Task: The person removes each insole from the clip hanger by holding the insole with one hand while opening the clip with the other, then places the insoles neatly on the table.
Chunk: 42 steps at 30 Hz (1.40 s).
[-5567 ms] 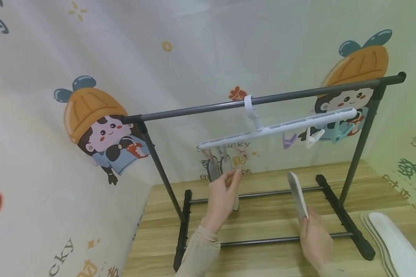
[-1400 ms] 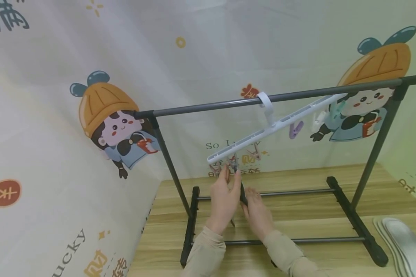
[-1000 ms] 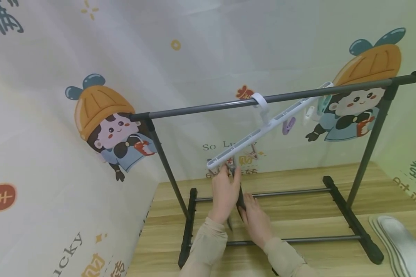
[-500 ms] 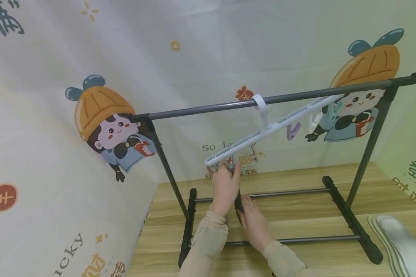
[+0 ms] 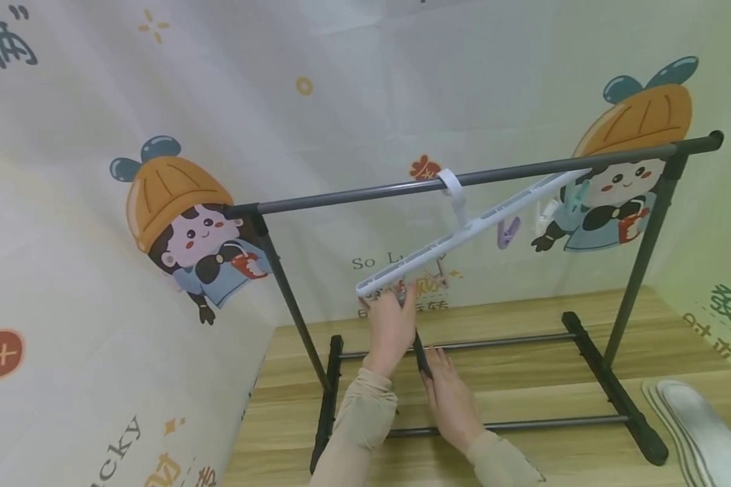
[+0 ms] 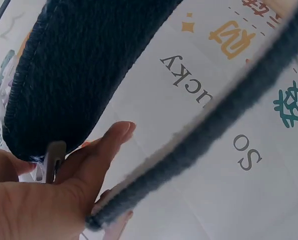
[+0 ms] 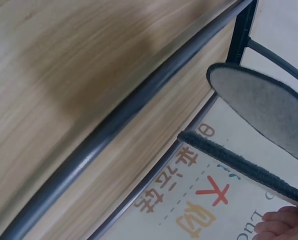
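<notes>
My left hand [image 5: 391,331] is up at the lowered left end of the white clip hanger [image 5: 429,253]. In the left wrist view its fingers pinch a clip [image 6: 54,159] that sits on the end of a dark, fuzzy insole [image 6: 84,75]. Lower down, my right hand [image 5: 455,400] holds the insole's edge, its thumb side against it; its fingertips show at the corner of the right wrist view. A second insole [image 7: 263,97] hangs alongside, grey face showing. The left hand covers most of the clips there.
The hanger hooks over a dark rack's top bar [image 5: 353,196]; its lower bars [image 5: 554,423] cross the wooden table. Purple, white and teal clips [image 5: 575,196] hang at the hanger's right. Stacked insoles [image 5: 700,419] lie at the right edge. A printed cloth [image 5: 365,81] stands behind.
Since the oldest frame, my right hand has brought an insole from the right to the left hand at the clips. The hanger's left end has dipped. Over the last second the hands barely move.
</notes>
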{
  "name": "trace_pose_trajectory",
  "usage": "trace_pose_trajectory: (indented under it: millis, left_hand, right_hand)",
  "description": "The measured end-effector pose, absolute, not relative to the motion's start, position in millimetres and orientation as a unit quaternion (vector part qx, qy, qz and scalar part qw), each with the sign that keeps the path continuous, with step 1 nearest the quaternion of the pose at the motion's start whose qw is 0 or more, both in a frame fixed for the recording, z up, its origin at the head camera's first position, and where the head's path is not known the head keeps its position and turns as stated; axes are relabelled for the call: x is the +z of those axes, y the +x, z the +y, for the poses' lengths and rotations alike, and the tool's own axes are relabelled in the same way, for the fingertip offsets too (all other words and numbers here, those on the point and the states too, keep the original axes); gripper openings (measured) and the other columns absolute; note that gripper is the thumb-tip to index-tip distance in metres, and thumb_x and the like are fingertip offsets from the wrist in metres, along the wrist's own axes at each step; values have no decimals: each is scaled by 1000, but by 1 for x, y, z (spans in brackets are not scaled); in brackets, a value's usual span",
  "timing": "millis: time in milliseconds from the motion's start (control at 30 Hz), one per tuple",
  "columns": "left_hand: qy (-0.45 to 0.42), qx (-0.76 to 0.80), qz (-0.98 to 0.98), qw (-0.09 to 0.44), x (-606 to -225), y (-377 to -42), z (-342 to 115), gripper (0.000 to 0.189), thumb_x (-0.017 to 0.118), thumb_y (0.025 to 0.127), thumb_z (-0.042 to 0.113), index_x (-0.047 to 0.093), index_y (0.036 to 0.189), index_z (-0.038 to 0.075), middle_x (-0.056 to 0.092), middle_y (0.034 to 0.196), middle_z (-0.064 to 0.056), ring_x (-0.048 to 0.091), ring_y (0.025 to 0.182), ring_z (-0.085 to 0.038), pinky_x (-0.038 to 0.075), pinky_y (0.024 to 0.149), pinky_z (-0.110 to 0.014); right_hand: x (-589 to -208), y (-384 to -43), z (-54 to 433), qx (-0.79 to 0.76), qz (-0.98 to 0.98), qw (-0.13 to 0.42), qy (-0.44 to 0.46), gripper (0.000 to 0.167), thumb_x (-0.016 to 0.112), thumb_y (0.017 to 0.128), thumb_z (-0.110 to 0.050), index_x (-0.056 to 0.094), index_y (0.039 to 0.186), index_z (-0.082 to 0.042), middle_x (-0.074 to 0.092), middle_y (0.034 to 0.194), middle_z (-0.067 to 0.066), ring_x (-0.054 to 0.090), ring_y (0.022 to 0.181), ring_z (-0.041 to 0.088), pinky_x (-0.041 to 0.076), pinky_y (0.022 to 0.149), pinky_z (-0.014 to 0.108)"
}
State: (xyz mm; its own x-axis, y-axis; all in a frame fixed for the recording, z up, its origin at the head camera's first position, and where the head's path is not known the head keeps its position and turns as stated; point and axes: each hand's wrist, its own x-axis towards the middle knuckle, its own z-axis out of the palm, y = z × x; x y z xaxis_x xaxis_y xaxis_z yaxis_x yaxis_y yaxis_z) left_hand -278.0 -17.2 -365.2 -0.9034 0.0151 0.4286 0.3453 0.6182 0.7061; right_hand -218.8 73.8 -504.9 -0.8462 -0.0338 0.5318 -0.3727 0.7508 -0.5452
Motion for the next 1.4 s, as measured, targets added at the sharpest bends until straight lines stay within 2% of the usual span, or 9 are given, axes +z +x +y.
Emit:
trace_pose_trajectory:
  millis: [133, 333, 467, 567, 667, 733, 900, 1033, 1400]
  left_hand:
    - [-110, -438, -871, 192, -365, -278, -16, 41, 45, 104, 33, 52, 69, 11, 38, 48, 7, 36, 40, -11, 54, 81, -44]
    - [-119, -468, -854, 193, -367, -279, -17, 43, 43, 104, 28, 42, 63, 17, 34, 46, 8, 28, 37, -5, 23, 37, -21]
    - [-127, -475, -848, 197, -368, -281, -19, 45, 42, 104, 28, 41, 60, 18, 33, 45, 9, 25, 36, -3, 25, 37, -23]
    - [-124, -479, -848, 190, -369, -281, -22, 45, 43, 104, 30, 56, 66, 10, 34, 44, 8, 27, 35, -5, 53, 73, -37]
    - [-120, -478, -852, 178, -370, -279, -24, 43, 45, 104, 33, 67, 85, 2, 36, 44, 8, 31, 36, -8, 20, 117, -63]
    - [-122, -476, -852, 178, -370, -279, -26, 41, 46, 104, 33, 68, 89, 2, 37, 45, 7, 33, 37, -9, 7, 119, -66]
    - [-116, -469, -856, 182, -371, -275, -28, 46, 45, 104, 41, 52, 70, 12, 38, 47, 7, 32, 37, -8, 53, 74, -45]
    - [-110, -476, -856, 172, -372, -269, -32, 45, 46, 104, 42, 59, 78, 7, 41, 50, 5, 30, 39, -9, 29, 40, -26]
    - [-135, -486, -852, 142, -392, -237, -42, 60, 43, 105, 44, 55, 131, -9, 64, 126, -24, 67, 112, -34, 56, 92, -41]
  right_hand:
    - [-507, -217, 75, 349, -899, 243, 103, 40, 52, 100, -6, 50, 136, 11, 50, 142, 29, 46, 135, 43, 35, 113, 53]
    - [-514, -212, 81, 380, -901, 196, 70, 41, 47, 103, -9, 46, 140, 9, 44, 148, 27, 39, 140, 42, 32, 113, 55]
    - [-518, -206, 88, 372, -901, 213, 65, 41, 47, 102, -5, 46, 140, 9, 46, 146, 27, 43, 137, 43, 34, 112, 55]
    - [-519, -201, 94, 357, -901, 237, 61, 40, 50, 99, -2, 47, 138, 10, 49, 143, 28, 48, 133, 43, 37, 110, 53]
    - [-520, -196, 101, 355, -900, 246, 52, 40, 52, 98, -1, 48, 136, 11, 50, 141, 29, 49, 131, 43, 37, 109, 53]
    - [-520, -192, 105, 356, -900, 245, 45, 41, 52, 98, -1, 48, 136, 12, 50, 142, 29, 49, 131, 44, 38, 108, 53]
    - [-520, -181, 117, 363, -901, 236, 26, 41, 48, 101, -5, 46, 138, 11, 48, 142, 31, 49, 128, 49, 42, 100, 58]
    - [-522, -174, 127, 360, -896, 260, 10, 38, 49, 101, -4, 49, 136, 11, 51, 138, 33, 51, 124, 51, 44, 96, 61]
    - [-522, -157, 171, 365, -888, 274, -55, 33, 43, 103, -1, 49, 132, 13, 49, 134, 40, 49, 121, 58, 42, 92, 70]
